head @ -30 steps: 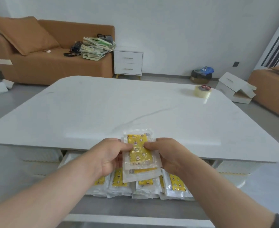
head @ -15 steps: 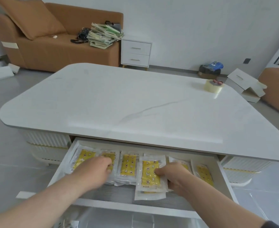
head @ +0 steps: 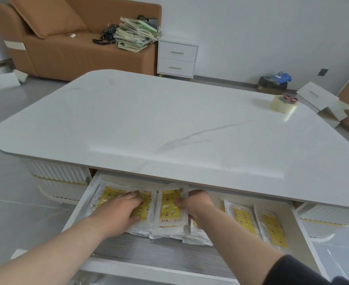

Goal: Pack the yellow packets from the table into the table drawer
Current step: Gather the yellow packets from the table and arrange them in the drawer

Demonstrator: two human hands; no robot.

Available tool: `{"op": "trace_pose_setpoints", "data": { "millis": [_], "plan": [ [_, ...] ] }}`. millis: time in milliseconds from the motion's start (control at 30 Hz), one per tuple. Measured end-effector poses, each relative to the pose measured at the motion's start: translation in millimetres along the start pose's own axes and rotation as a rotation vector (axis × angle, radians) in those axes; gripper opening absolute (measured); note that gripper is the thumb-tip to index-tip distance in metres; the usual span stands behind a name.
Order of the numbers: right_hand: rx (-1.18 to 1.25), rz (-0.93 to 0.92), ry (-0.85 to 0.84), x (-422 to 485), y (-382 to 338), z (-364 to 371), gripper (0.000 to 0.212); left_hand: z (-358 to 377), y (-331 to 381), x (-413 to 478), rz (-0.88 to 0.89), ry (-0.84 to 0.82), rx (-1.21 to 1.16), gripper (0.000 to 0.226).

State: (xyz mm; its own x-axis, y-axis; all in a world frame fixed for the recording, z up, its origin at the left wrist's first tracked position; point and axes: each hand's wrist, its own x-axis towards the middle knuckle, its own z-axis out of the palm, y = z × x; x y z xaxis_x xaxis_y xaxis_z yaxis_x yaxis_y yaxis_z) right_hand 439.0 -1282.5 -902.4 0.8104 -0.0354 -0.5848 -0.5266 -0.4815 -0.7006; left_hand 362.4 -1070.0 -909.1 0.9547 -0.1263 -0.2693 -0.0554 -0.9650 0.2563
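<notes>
Head view: my left hand [head: 121, 208] lies flat, fingers spread, at nine o'clock in the drawer [head: 78, 210], pinning the yellow packets [head: 249, 220] so the row stays put. My right hand [head: 196, 204] pinches the middle packet [head: 170, 206], nudging it toward twelve. The table [head: 169, 124] holds only a tape roll [head: 283, 103].

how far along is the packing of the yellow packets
Nearly done. The table top shows no yellow packets, only a tape roll. Yellow packets lie across the open drawer. The left hand and right hand are pressing packets flat in it. Left: shutting the drawer.
</notes>
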Motion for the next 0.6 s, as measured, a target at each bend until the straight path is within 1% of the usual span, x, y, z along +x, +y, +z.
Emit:
{"op": "trace_pose_setpoints", "data": {
  "millis": [67,133,167,233,300,400,467,533,567,600],
  "plan": [
    [-0.159,-0.041,-0.004,3.0,-4.7,5.7,0.022,2.0,-2.6,4.3,-0.003,-0.004,-0.002,0.061],
    [-0.371,-0.058,0.006,2.3,-10.3,8.1,0.027,4.2,-4.5,7.7,-0.01,-0.011,0.005,0.061],
    [-0.43,-0.063,0.007,2.2,-11.3,8.7,0.028,4.6,-4.6,8.6,-0.011,-0.013,0.008,0.06],
    [-0.494,-0.092,0.022,3.5,-9.0,10.2,0.034,4.2,-3.6,9.7,-0.005,-0.004,0.012,0.058],
    [-0.524,-0.16,0.062,2.0,-5.3,10.4,0.035,3.1,-3.0,10.6,-0.004,0.009,0.006,0.056],
    [-0.635,-0.306,0.128,-8.8,-4.9,9.7,0.02,4.1,-3.6,11.3,-0.009,0.011,0.005,0.057],
    [-0.81,-0.391,0.149,-18.3,-5.7,10.6,0.015,4.5,-3.7,11.2,-0.011,0.009,0.005,0.057],
    [-1.038,-0.537,0.189,-23.7,-2.7,11.4,0.029,4.7,-3.4,11.0,-0.011,0.008,0.004,0.058],
    [-1.112,-0.631,0.197,-26.2,-0.7,10.3,0.033,4.9,-3.4,10.6,-0.014,0.005,0.002,0.059],
    [-1.158,-0.717,0.167,-28.3,1.5,8.4,0.037,4.9,-3.4,10.4,-0.016,0.004,-0.001,0.059]
  ]
}}
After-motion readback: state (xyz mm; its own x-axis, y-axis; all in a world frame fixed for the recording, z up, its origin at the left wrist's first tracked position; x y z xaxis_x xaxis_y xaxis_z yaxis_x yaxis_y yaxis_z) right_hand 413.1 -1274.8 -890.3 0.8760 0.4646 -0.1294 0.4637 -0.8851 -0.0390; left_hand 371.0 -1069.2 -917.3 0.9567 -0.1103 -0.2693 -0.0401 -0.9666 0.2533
